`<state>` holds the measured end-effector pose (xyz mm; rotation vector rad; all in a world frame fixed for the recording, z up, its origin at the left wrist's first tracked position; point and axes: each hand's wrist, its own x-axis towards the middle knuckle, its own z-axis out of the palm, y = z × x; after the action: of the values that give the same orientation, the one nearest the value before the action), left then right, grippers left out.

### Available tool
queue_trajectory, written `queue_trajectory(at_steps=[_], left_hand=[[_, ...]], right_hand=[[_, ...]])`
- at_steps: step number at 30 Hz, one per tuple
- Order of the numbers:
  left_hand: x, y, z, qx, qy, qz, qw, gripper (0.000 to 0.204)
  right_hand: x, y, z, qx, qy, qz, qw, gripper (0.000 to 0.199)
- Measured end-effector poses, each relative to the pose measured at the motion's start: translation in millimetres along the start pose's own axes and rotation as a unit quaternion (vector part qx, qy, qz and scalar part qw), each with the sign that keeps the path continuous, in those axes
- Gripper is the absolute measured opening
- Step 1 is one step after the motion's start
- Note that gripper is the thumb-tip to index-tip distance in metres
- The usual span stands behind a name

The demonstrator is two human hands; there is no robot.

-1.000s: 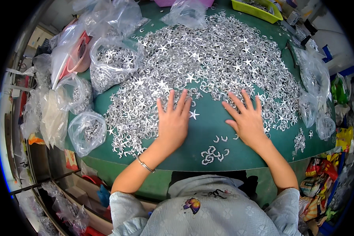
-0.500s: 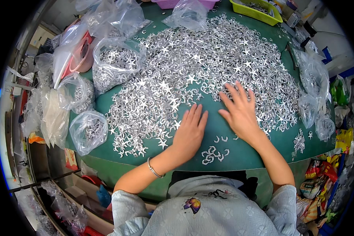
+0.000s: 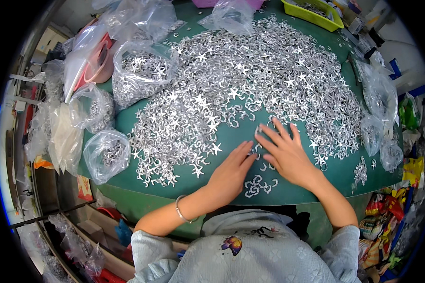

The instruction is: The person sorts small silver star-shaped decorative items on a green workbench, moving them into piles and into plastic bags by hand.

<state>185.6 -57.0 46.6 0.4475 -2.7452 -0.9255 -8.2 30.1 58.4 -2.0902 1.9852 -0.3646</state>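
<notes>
A wide heap of small silvery metal pieces [image 3: 269,66], crescents, rings and stars, spreads over the green table [image 3: 203,188]. My left hand [image 3: 232,170] lies low over the table at the heap's near side, its fingers stretched out. Beside it, my right hand [image 3: 284,153] has its fingers spread over a few crescents. One crescent [image 3: 258,131] shows at the tip of a right finger; whether it is touched I cannot tell. Closer to me lies a small group of crescents [image 3: 259,186], just below both hands.
Clear plastic bags of metal pieces [image 3: 141,70] stand at the left, with an open bag [image 3: 106,155] near the left edge. A pink basin [image 3: 101,66] is behind them. More bags [image 3: 378,99] lie at the right; a yellow-green tray [image 3: 314,16] sits far right.
Both hands have come back toward me from the heap's edge, the right also shifting slightly left. Several crescents now lie between and beneath them.
</notes>
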Motion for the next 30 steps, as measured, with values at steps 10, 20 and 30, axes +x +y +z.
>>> queue_trajectory(at_steps=[10,20,30], left_hand=[[-4,-13,-3,0.134,0.099,-0.033,0.985,0.040],[-15,0,-2,0.074,0.092,-0.043,0.992,0.034],[-28,11,1,0.046,0.039,-0.022,0.998,0.036]], right_hand=[[-15,2,-10,-0.034,0.007,0.027,0.999,0.042],[-35,-23,-13,0.027,-0.060,0.006,0.998,0.049],[-19,-11,-6,0.014,-0.007,0.017,1.000,0.051]])
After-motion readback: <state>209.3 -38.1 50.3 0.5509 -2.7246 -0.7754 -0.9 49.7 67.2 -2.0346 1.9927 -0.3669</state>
